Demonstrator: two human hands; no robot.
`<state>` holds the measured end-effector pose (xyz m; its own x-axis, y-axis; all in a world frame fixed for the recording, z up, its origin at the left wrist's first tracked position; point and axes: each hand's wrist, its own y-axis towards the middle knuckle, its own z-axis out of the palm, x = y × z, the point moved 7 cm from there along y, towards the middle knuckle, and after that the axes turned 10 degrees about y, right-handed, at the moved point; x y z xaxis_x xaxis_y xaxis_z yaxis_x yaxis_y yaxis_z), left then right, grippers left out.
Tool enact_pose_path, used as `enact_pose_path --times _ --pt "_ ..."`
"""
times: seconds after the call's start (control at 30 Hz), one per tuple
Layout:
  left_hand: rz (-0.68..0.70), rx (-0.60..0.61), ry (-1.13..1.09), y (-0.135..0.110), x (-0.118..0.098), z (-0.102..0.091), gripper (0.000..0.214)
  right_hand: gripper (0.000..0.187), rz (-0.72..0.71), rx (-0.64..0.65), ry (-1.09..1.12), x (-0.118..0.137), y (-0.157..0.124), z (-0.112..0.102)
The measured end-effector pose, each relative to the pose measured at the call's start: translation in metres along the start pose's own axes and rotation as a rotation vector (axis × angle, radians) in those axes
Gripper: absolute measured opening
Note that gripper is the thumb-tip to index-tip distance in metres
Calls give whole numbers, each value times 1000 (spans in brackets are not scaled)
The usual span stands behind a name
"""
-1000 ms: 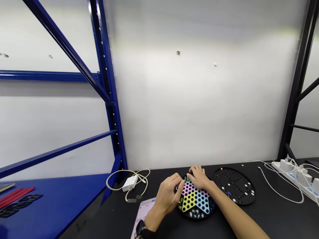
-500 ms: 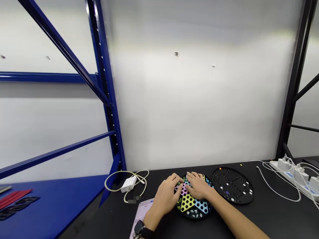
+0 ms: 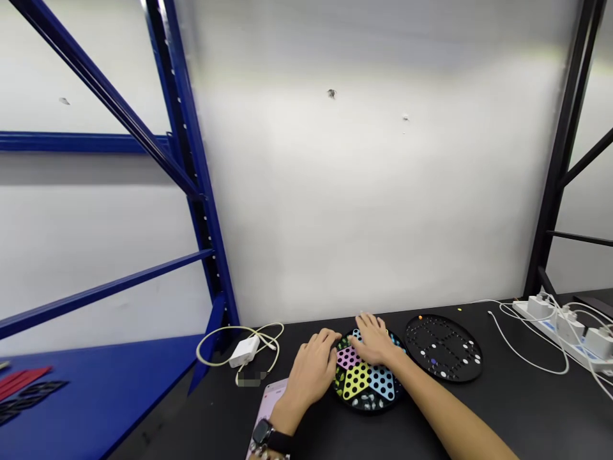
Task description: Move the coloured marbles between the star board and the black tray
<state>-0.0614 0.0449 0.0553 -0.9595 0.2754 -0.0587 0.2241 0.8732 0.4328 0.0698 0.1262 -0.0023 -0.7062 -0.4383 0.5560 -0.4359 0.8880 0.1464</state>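
A round black game board [image 3: 364, 381] with pink, yellow and blue perforated star sections lies on the black table [image 3: 502, 409]. Small marbles sit in its rim pockets. My left hand [image 3: 313, 370], with a dark watch on the wrist, rests at the board's left edge, fingers curled onto the rim. My right hand [image 3: 372, 341] lies over the far part of the board with its fingers bent down on the surface. What the fingertips pinch, if anything, is hidden.
A second round black board [image 3: 443, 348] with scattered white pegs lies to the right. A white charger with a looped cable [image 3: 243, 350] sits left, a phone [image 3: 269, 404] below it. White power strips and cables [image 3: 569, 332] lie at the far right. A blue shelf frame [image 3: 191, 191] stands left.
The view has shifted slightly, so everything sits a little higher and further left. My right hand has slid toward the board's far edge; my left hand has moved to the left rim.
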Motion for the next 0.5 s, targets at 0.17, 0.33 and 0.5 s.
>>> enact_pose_path --times 0.17,0.33,0.5 --pt "-6 -30 -52 0 -6 -6 29 47 319 -344 -175 -84 -16 -72" --pt "12 -83 -99 1 -16 -17 23 30 412 -388 -274 -141 -38 -94" --pt "0 -179 -121 1 -13 -26 20 30 434 -335 -158 -150 -42 -91"
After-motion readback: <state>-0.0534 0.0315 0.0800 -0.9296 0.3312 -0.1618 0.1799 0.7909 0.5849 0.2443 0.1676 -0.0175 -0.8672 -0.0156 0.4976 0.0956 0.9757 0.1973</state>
